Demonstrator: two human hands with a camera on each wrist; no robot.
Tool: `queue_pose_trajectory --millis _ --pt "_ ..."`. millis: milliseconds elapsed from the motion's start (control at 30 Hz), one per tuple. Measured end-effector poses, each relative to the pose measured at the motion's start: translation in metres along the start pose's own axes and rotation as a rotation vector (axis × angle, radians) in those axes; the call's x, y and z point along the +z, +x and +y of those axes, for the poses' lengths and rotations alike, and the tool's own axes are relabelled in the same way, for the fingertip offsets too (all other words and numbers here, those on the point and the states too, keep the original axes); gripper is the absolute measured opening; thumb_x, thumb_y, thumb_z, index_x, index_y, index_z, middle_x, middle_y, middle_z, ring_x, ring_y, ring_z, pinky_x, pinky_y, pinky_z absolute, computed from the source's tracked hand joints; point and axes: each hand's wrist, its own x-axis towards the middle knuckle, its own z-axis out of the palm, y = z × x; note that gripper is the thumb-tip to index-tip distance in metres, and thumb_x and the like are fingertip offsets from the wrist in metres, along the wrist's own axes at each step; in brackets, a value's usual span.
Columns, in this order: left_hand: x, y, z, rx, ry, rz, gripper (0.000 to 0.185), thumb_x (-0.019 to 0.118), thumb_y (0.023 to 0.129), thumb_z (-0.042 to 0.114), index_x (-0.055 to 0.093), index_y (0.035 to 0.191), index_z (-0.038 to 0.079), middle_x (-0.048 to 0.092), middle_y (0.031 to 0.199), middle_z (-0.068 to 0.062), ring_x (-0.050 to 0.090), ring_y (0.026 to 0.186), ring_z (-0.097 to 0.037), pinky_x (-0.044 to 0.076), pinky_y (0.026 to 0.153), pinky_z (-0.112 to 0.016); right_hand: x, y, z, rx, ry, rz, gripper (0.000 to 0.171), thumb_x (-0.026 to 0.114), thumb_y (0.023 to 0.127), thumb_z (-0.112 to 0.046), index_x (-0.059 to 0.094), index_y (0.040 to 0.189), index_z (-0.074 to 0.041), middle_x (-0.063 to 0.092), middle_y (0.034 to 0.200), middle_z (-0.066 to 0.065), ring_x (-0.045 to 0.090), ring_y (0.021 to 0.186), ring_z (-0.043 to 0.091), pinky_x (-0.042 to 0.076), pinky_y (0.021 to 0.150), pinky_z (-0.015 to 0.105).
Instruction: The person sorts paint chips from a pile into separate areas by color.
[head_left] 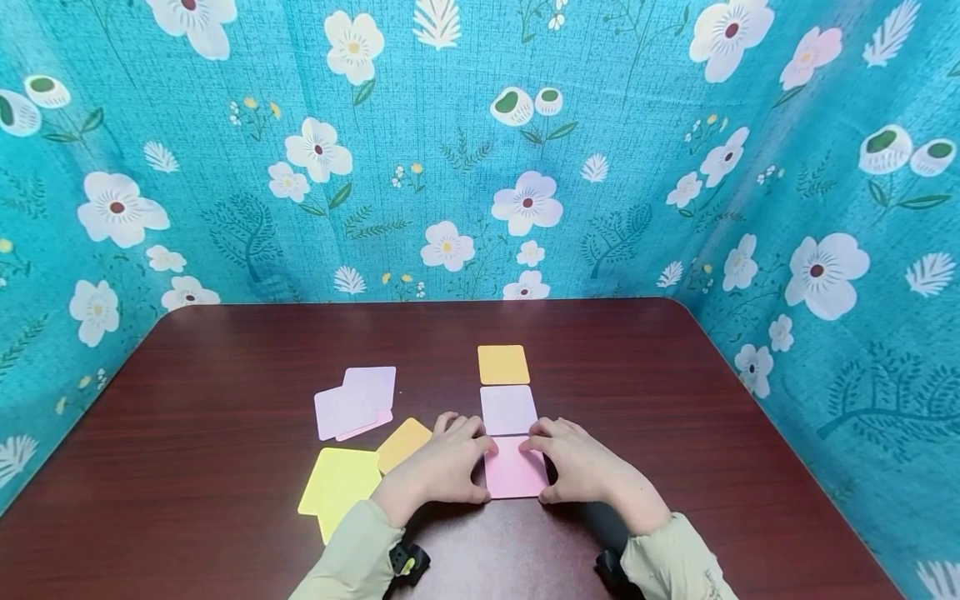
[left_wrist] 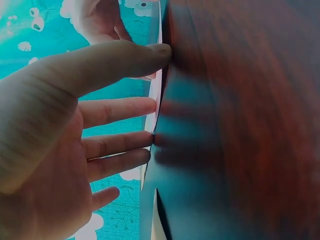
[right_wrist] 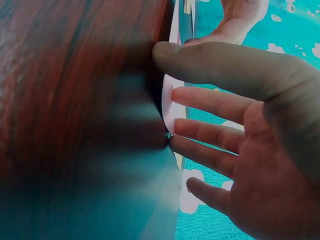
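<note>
- Your left hand (head_left: 447, 461), spread wide, touches the left edge of the pink card (head_left: 516, 475).
- Your right hand (head_left: 590, 468), also wide, touches its right edge.
- This card is at lower centre.

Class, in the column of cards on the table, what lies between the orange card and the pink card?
A single pale lilac card lies between the orange card and the pink card; the head view shows it.
</note>
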Motion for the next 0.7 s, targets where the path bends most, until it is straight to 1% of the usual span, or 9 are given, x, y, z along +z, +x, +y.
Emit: queue_pose_trajectory --millis 133,233,367,500,700 --pt "-0.0011 -0.0007 0.0005 -0.016 -0.023 -0.029 0.044 0.074 0.066 0.039 0.062 0.103 0.017 0.046 0.098 0.004 0.046 0.097 -0.016 0.023 0.098 -0.045 -0.0004 -0.0001 -0.0016 -0.002 -0.003 0.0 0.054 0.081 0.056 -0.027 0.064 0.105 -0.011 0.051 0.108 0.003 0.049 0.093 0.023 0.038 0.087 0.042" --pt "-0.0008 -0.0014 0.0003 -0.019 -0.035 -0.04 0.045 0.074 0.067 0.039 0.061 0.104 0.017 0.046 0.1 0.003 0.046 0.098 -0.016 0.024 0.097 -0.045 -0.0007 -0.0006 -0.0026 -0.001 0.012 -0.005 0.055 0.082 0.056 -0.026 0.063 0.105 -0.01 0.051 0.11 0.004 0.05 0.097 0.027 0.036 0.092 0.046" --pt "0.001 -0.0021 -0.0005 -0.008 -0.03 -0.034 0.043 0.071 0.07 0.04 0.061 0.105 0.017 0.047 0.1 0.004 0.046 0.098 -0.016 0.025 0.097 -0.045 -0.0006 -0.0009 -0.0031 -0.003 0.015 -0.007 0.055 0.081 0.058 -0.026 0.062 0.106 -0.008 0.051 0.108 0.004 0.051 0.101 0.03 0.031 0.097 0.052" --pt "0.0023 -0.0033 -0.0021 0.007 -0.036 -0.025 0.041 0.07 0.072 0.039 0.06 0.106 0.017 0.047 0.102 0.003 0.046 0.1 -0.016 0.025 0.097 -0.046 0.0007 -0.001 -0.0031 -0.002 -0.002 -0.005 0.053 0.08 0.059 -0.027 0.062 0.105 -0.009 0.052 0.106 0.003 0.051 0.1 0.027 0.031 0.098 0.051" --pt "0.0016 -0.0061 -0.0053 0.025 -0.063 -0.018 0.041 0.07 0.072 0.037 0.059 0.106 0.017 0.048 0.105 0.003 0.047 0.103 -0.016 0.024 0.097 -0.045 0.001 -0.0003 -0.0032 -0.001 -0.02 -0.001 0.053 0.08 0.059 -0.027 0.061 0.106 -0.01 0.051 0.107 0.002 0.052 0.101 0.023 0.03 0.099 0.052"
